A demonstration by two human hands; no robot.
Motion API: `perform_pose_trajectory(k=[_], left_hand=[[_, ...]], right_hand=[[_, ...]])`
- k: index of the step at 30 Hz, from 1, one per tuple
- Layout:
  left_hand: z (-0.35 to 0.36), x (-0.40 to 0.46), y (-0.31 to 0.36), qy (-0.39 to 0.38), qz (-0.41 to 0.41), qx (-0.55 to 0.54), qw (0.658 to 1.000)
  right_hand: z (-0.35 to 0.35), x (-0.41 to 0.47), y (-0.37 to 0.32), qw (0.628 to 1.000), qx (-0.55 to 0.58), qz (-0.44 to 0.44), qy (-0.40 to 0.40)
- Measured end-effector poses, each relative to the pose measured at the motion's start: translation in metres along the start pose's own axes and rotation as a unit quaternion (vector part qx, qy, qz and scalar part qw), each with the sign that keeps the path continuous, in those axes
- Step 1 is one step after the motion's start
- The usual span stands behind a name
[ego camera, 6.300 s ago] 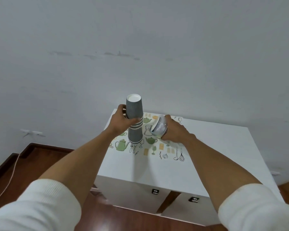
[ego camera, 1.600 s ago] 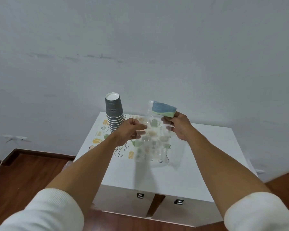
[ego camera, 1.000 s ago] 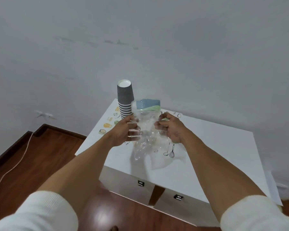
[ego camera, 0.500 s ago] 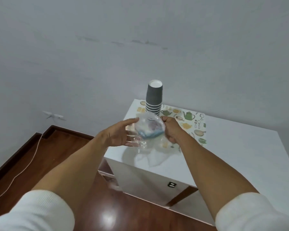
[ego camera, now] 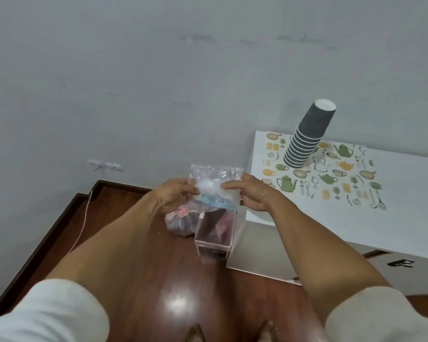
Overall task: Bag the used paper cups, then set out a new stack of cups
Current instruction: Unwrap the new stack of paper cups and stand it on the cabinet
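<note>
Cream ribbed-knit sleeves [ego camera: 47,314] pushed up both forearms, bare left hand [ego camera: 174,195], bare right hand [ego camera: 253,192]

A crumpled clear plastic bag [ego camera: 216,185] with a blue strip hangs above the wooden floor; a stack of grey ribbed paper cups [ego camera: 308,135] stands inverted on the patterned white cabinet top.

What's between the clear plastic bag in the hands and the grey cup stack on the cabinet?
In the head view, only the right hand, gripping the clear plastic bag, and a bare stretch of patterned white cabinet top lie before the grey paper cup stack.
</note>
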State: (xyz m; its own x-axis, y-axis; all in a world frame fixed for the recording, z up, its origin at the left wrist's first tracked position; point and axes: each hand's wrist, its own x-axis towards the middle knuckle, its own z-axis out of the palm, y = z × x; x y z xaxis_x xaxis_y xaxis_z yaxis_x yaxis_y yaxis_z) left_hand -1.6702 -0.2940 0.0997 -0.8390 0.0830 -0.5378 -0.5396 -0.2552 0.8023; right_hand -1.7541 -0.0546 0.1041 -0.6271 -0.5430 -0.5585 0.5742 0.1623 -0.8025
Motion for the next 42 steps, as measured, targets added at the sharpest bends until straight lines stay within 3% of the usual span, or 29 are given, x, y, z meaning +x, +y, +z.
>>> perform_pose_trajectory(k=[8, 11, 14, 18, 24, 29, 32, 36, 42], left_hand=[[-0.039, -0.006, -0.030, 0.048, -0.119, 0.002, 0.992], [-0.043, 0.010, -0.047, 0.131, -0.094, 0.007, 0.987], [-0.048, 0.028, -0.068, 0.202, -0.055, -0.032, 0.977], [-0.060, 0.066, -0.119, 0.247, -0.065, 0.013, 0.967], [-0.068, 0.163, -0.227, 0.299, -0.118, -0.054, 0.945], [-0.070, 0.243, -0.320, 0.300, -0.161, -0.061, 0.938], [-0.074, 0.281, -0.359, 0.285, -0.159, -0.088, 0.941], [-0.085, 0.310, -0.379, 0.238, -0.138, -0.058, 0.960], [-0.087, 0.267, -0.330, 0.309, -0.110, 0.012, 0.944]], right_hand=[[0.053, 0.045, 0.031, 0.993, -0.053, -0.044, 0.096], [0.058, 0.068, 0.052, 0.989, -0.053, -0.045, 0.134], [0.056, 0.091, 0.085, 0.992, -0.012, 0.029, 0.121], [0.050, 0.121, 0.139, 0.980, -0.103, 0.006, 0.170], [0.025, 0.203, 0.237, 0.913, -0.188, -0.013, 0.361], [0.003, 0.257, 0.313, 0.830, -0.348, -0.077, 0.430], [-0.017, 0.292, 0.341, 0.827, -0.352, -0.099, 0.427], [-0.037, 0.319, 0.356, 0.848, -0.398, -0.034, 0.349], [-0.019, 0.279, 0.316, 0.852, -0.397, -0.014, 0.340]])
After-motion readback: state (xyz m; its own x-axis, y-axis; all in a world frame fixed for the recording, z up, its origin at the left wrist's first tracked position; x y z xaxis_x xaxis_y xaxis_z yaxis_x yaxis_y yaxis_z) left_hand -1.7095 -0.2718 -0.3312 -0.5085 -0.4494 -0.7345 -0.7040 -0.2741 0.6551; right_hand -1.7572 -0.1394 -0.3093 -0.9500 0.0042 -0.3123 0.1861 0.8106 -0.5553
